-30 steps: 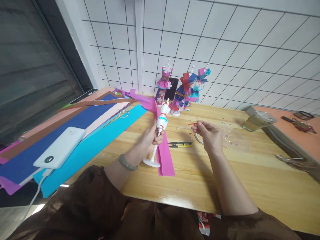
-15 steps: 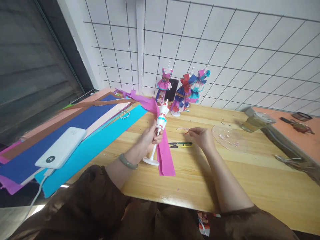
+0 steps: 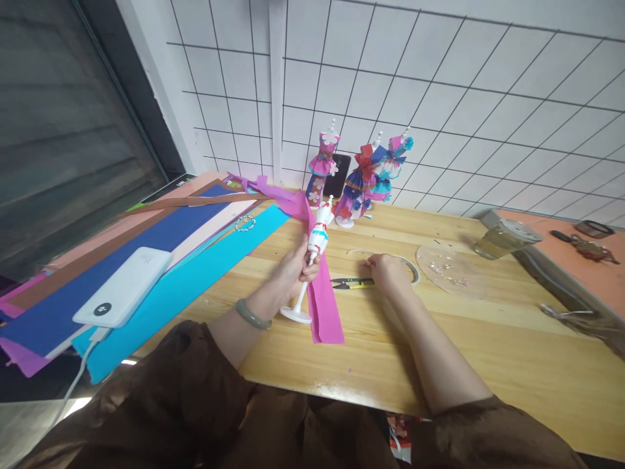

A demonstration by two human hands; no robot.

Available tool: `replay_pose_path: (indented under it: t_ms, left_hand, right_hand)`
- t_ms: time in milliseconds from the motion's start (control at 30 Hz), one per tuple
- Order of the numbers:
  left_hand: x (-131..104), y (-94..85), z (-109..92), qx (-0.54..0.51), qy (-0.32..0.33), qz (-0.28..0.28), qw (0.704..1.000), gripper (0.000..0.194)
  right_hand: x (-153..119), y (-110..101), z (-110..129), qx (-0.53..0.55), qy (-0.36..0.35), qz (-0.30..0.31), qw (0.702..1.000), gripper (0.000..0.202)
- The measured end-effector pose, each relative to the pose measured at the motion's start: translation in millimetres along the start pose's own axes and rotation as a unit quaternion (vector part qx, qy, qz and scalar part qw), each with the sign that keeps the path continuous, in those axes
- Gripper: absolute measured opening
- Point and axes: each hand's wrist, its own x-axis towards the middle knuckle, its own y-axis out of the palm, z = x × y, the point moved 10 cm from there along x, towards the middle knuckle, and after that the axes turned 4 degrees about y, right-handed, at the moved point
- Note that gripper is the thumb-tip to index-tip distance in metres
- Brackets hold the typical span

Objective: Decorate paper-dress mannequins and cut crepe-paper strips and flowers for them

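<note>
My left hand (image 3: 297, 268) is closed round the thin stem of a miniature white dress form (image 3: 318, 240), tilted a little, with red and blue marks on its torso. Its round base shows below the hand. My right hand (image 3: 390, 273) is down at the tabletop, thumb and fingers pinched; what they hold is hidden. Partly behind that hand lies a thin pale ring, perhaps a tape roll (image 3: 416, 271). Left of the right hand are yellow-and-black thread snips (image 3: 352, 284). A magenta paper strip (image 3: 326, 312) lies under the dress form.
Several dressed miniature forms (image 3: 364, 172) stand by the tiled wall, a phone (image 3: 338, 176) behind them. Coloured paper sheets (image 3: 195, 280), a power bank (image 3: 124, 286) and a bead bracelet (image 3: 245, 223) lie left. Right are a clear dish (image 3: 442, 286) and a drink cup (image 3: 508, 238).
My right hand has moved slightly left and down to the table, and the pale ring now shows beside it. The small red piece at its fingertips is no longer clear. The left hand keeps its hold.
</note>
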Motion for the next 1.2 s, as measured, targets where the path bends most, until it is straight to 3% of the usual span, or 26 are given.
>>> replay_pose_path:
  t_ms: [200,733,833,900,967,1033,1100,1200]
  left_hand:
    - [0,-2.1,-2,-0.010,0.004,-0.004,1.000,0.033]
    - [0,-0.9,-2,-0.030,-0.012,0.009,0.999,0.033]
    - [1,-0.7,-4,-0.033,-0.002,0.018,0.999,0.032]
    - [1,0.9,-5,-0.037,0.009,0.039,0.999,0.032]
    - [1,2.2,-5,-0.031,0.015,0.054,0.998,0.034]
    - [0,3.2,-4,-0.013,0.022,0.057,0.998,0.037]
    - [-1,5.5,-5,0.012,0.032,0.055,0.998,0.039]
    - [-4,10.0,-6,0.033,0.035,0.047,0.998,0.041]
  right_hand:
    - [-17,-6,35,-0.081,-0.054,-0.006,0.995,0.024]
    - [-38,-9,46,-0.136,-0.152,0.044,0.978,0.030]
    - [-40,-15,42,-0.149,-0.146,0.039,0.977,0.044]
    - [-42,-27,41,-0.144,-0.133,0.016,0.980,0.038]
    - [-45,-49,50,-0.078,-0.133,-0.037,0.987,0.022]
    - [-53,-75,66,0.062,-0.157,-0.103,0.980,0.016]
    - [-60,-94,82,0.208,-0.186,-0.144,0.949,0.016]
    - [-62,-105,96,0.328,-0.206,-0.178,0.905,0.015]
